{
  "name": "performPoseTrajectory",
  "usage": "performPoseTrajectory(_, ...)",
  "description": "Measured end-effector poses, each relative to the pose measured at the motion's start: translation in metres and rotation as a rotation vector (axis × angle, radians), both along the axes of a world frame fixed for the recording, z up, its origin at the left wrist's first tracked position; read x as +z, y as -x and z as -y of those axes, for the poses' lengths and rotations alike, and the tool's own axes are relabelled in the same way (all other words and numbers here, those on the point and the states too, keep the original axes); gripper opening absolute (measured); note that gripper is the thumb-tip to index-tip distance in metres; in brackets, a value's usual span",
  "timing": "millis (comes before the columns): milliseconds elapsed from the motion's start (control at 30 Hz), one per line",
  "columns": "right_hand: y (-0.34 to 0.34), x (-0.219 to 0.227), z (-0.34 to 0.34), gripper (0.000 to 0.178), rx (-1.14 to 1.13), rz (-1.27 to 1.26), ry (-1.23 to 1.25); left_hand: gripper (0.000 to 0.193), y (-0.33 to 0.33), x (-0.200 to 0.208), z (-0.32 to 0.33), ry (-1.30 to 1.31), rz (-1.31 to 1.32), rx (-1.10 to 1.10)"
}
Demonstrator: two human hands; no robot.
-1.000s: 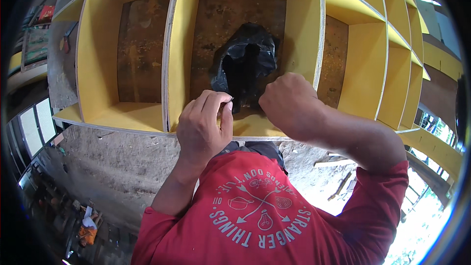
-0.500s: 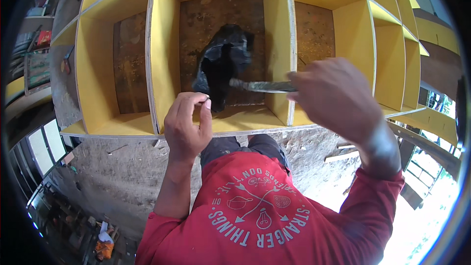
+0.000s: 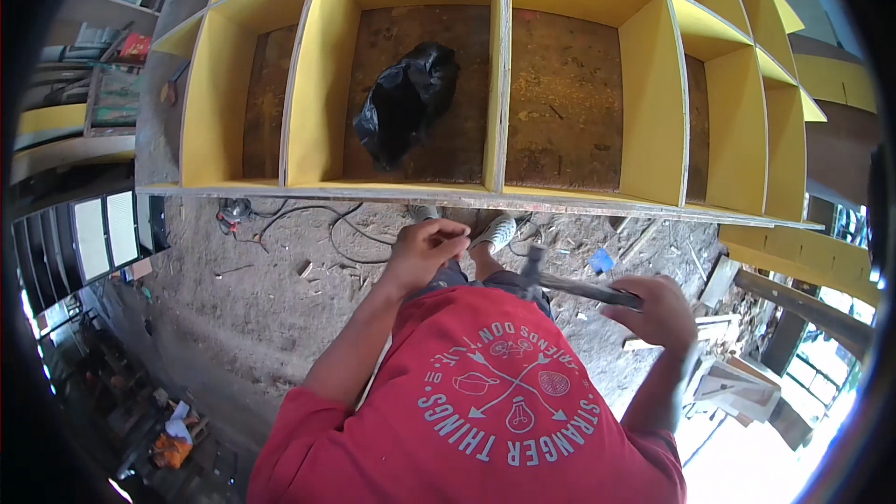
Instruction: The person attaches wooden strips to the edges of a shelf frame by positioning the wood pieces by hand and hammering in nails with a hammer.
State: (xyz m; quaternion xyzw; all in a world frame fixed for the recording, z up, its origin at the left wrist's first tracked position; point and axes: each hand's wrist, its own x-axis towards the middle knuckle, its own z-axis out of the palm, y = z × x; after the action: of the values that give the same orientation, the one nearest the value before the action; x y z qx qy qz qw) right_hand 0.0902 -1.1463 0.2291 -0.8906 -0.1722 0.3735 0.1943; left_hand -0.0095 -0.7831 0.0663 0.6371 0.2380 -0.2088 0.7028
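Note:
My right hand [image 3: 659,312] is wrapped round the handle of a hammer [image 3: 590,289], whose metal head points left in front of my shorts. To the left of the hammer head, my left hand [image 3: 422,256] is raised with thumb and fingertips pinched together. Anything between those fingertips is too small to make out. Both hands are on my side of a yellow wooden shelf unit [image 3: 396,191], apart from its front edge. A crumpled black plastic bag [image 3: 407,103] lies in one of its square compartments.
Below the shelf's edge, a dark cable [image 3: 329,215] runs over the dirt floor, which is strewn with wood scraps. A blue scrap [image 3: 601,261] lies beyond the hammer. Yellow boards [image 3: 793,252] stand at the right. Racks with assorted items [image 3: 112,93] line the far left.
Both hands have drawn back from the shelf compartment toward my body, the hammer coming down with the right one. My view has shifted, showing more floor and my feet.

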Motion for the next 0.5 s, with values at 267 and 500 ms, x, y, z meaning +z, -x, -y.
performPoseTrajectory(267,0.013,-0.109,-0.019,0.035,0.116,0.087,-0.004,0.021,-0.040,-0.092,0.028,0.035,-0.069,0.111)
performPoseTrajectory(500,0.008,-0.123,-0.021,0.033,0.122,0.048,0.009,0.017,-0.049,-0.092,0.031,-0.040,-0.067,0.076)
